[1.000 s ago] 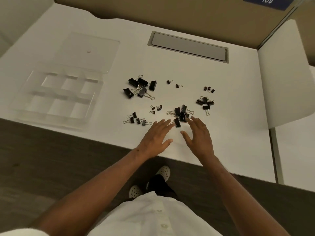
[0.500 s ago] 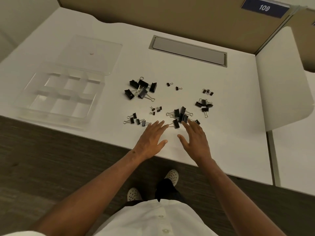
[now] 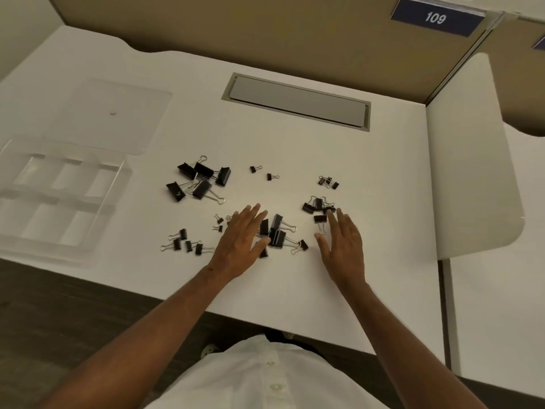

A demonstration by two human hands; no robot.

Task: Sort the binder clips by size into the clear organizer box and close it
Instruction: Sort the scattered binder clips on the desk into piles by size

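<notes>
Now both hands lie flat with fingers straight, gripping nothing: left hand (image 3: 240, 242) beside a cluster of black metal binder clips (image 3: 275, 231), right hand (image 3: 342, 246) just right of it. Well left, the clear plastic organizer box (image 3: 17, 190) sits open on the white desk (image 3: 383, 172).

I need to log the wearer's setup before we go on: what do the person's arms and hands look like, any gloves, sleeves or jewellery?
Both forearms are bare up to the frame edge; no long sleeves show. The left hand and right hand wear no gloves, and no rings, watch or bands are visible. The person wears a white buttoned shirt.
</notes>
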